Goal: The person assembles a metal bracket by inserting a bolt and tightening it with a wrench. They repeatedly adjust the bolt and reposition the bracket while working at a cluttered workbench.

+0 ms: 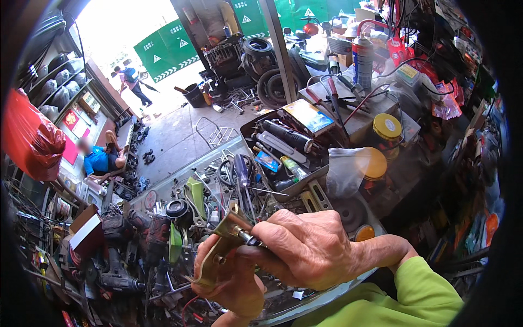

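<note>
My left hand (239, 297) is closed round a bent, gold-coloured metal bracket (209, 266) with a hole in it, held up over the cluttered bench. My right hand (313, 248) comes in from the right in a lime-green sleeve and pinches a small silver bolt (246, 236) against the bracket's upper part. The bolt's far end is hidden, so I cannot tell how deep it sits. Just beyond the hands lies a screwdriver (242, 171) with a dark handle, among loose metal parts and green plastic pieces (196, 196).
A metal box (259, 128) of tools stands beyond the hands. To its right are yellow-lidded jars (387, 126), a clear plastic bag (346, 171) and a spray can (362, 62). Power drills (117, 275) lie at left. A person in blue (98, 162) sits far left; another walks outside (133, 84).
</note>
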Demonstrator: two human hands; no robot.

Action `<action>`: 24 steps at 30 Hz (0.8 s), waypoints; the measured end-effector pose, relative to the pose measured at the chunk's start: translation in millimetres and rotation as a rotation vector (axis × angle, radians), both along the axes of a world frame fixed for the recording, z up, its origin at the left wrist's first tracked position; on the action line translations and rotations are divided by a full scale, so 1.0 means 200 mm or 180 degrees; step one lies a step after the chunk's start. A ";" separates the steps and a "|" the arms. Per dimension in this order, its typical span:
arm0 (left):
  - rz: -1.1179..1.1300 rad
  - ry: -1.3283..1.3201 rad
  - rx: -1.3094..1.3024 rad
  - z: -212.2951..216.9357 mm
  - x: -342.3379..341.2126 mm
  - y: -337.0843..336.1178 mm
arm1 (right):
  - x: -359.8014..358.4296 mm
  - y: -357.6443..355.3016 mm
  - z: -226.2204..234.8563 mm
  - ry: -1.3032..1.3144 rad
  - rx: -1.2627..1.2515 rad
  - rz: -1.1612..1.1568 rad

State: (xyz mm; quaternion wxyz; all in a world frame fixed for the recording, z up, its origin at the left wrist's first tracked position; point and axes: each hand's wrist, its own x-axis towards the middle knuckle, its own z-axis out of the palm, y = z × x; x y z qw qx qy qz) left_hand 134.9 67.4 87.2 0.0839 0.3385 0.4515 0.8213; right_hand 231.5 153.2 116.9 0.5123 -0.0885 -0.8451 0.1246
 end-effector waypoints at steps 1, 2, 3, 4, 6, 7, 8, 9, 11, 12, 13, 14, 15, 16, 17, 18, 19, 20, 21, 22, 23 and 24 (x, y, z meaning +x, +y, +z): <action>-0.0087 -0.0034 0.0034 0.00 -0.01 0.00 | 0.00 0.00 -0.01 0.0028 0.0053 -0.0014; -0.0173 -0.0068 0.0068 0.00 -0.01 -0.01 | 0.00 0.00 -0.01 0.0043 0.0057 -0.0036; -0.0195 -0.0072 0.0061 0.01 -0.01 -0.01 | 0.00 0.00 -0.02 0.0058 0.0062 -0.0058; -0.0209 -0.0077 0.0058 0.01 -0.01 0.00 | 0.00 0.00 -0.02 0.0071 0.0070 -0.0073; -0.0217 -0.0106 0.0009 0.01 -0.01 0.00 | 0.00 -0.01 0.00 0.0030 0.0079 -0.0150; -0.0209 -0.0127 -0.0034 0.01 -0.01 -0.01 | 0.01 -0.01 0.00 0.0011 0.0086 -0.0188; -0.0201 -0.0148 -0.0078 0.01 -0.01 -0.02 | 0.01 -0.01 0.00 -0.0028 0.0113 -0.0231; -0.0171 -0.0099 -0.0061 0.01 -0.01 -0.02 | 0.01 -0.01 0.00 -0.0067 0.0141 -0.0274; -0.0117 -0.0003 -0.0030 0.01 -0.01 -0.01 | 0.01 -0.01 0.00 -0.0153 0.0149 -0.0331; -0.0136 0.0102 -0.0116 -0.01 -0.02 -0.02 | 0.01 -0.01 0.00 -0.0198 0.0132 -0.0340; -0.0161 0.0208 -0.0198 -0.04 -0.04 -0.03 | 0.01 -0.01 0.00 -0.0243 0.0118 -0.0357; -0.0187 0.0314 -0.0279 -0.05 -0.05 -0.04 | 0.02 -0.01 0.01 -0.0277 0.0075 -0.0339; -0.0167 0.0381 -0.0298 -0.05 -0.05 -0.04 | 0.02 -0.01 0.01 -0.0310 0.0033 -0.0321; -0.0143 0.0446 -0.0319 -0.05 -0.05 -0.05 | 0.02 -0.01 0.01 -0.0346 -0.0012 -0.0300; -0.0122 0.0511 -0.0339 -0.06 -0.05 -0.05 | 0.02 -0.01 0.00 -0.0319 -0.0052 -0.0252; -0.0133 0.0531 -0.0325 -0.06 -0.05 -0.05 | 0.02 0.00 0.00 -0.0292 -0.0091 -0.0206; -0.0137 0.0552 -0.0313 -0.06 -0.05 -0.04 | 0.01 0.00 -0.01 -0.0264 -0.0132 -0.0154; -0.0145 0.0573 -0.0300 -0.06 -0.05 -0.04 | 0.01 0.00 -0.01 -0.0273 -0.0136 -0.0134; -0.0117 0.0607 -0.0261 -0.06 -0.05 -0.04 | 0.01 0.00 -0.01 -0.0283 -0.0140 -0.0117; -0.0090 0.0643 -0.0218 -0.06 -0.05 -0.04 | 0.01 0.00 -0.01 -0.0293 -0.0140 -0.0101; -0.0064 0.0677 -0.0173 -0.06 -0.05 -0.04 | 0.02 0.00 0.00 -0.0292 -0.0145 -0.0096; 0.0052 0.0728 -0.0146 -0.06 -0.05 -0.04 | 0.02 -0.01 0.02 -0.0292 -0.0149 -0.0093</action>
